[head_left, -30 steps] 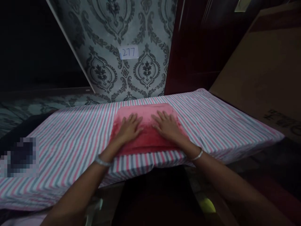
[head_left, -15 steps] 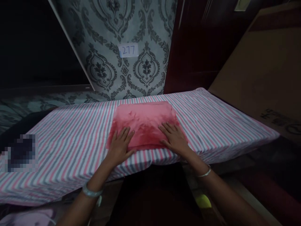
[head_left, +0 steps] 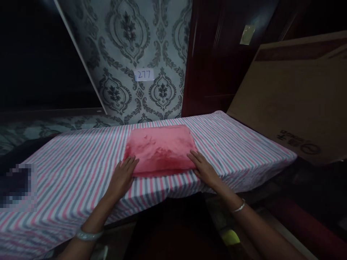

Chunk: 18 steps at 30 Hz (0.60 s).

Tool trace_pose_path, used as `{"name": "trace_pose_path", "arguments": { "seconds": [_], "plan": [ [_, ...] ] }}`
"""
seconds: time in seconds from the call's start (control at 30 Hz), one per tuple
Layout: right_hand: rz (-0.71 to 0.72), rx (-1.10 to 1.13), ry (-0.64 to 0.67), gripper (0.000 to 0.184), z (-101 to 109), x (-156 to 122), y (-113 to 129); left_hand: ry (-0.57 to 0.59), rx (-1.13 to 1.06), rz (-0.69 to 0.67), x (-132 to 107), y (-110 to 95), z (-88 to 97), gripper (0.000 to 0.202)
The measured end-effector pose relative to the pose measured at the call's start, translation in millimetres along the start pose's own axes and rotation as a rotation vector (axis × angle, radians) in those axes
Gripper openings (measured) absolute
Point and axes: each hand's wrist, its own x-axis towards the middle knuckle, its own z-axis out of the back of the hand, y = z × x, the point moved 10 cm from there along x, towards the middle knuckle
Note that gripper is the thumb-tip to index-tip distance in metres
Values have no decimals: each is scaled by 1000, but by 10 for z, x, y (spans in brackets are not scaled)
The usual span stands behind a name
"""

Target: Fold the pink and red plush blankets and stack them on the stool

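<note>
A folded pink plush cloth (head_left: 159, 148), darker red where its pile is brushed, lies as a flat rectangle in the middle of the striped tablecloth (head_left: 89, 162). Whether it is a blanket or a garment cannot be made out. My left hand (head_left: 123, 175) rests at its near left corner, fingers stretched out and touching the edge. At the near right side, my right hand (head_left: 204, 168) lays its extended fingertips on the cloth's edge. Neither hand grips it.
A large cardboard box (head_left: 287, 97) leans at the right end of the table. Behind stand a patterned wall with a paper label (head_left: 144, 74) marked 277, a dark screen (head_left: 46, 61) and a dark red door (head_left: 211, 65). A blurred-out dark object (head_left: 16, 186) lies at the left.
My hands have slid outward from the top of the pink cloth to its left and right edges. The view has also tilted up and shifted slightly.
</note>
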Motion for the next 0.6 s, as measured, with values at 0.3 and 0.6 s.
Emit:
{"name": "trace_pose_path", "arguments": {
  "seconds": [0.3,0.6],
  "plan": [
    [-54,-42,-30,75,152,100,65,-19,54,48,-37,-60,189,70],
    [-64,-39,-90,66,469,301,169,4,-93,-119,226,-762,202,74]
  ]
}}
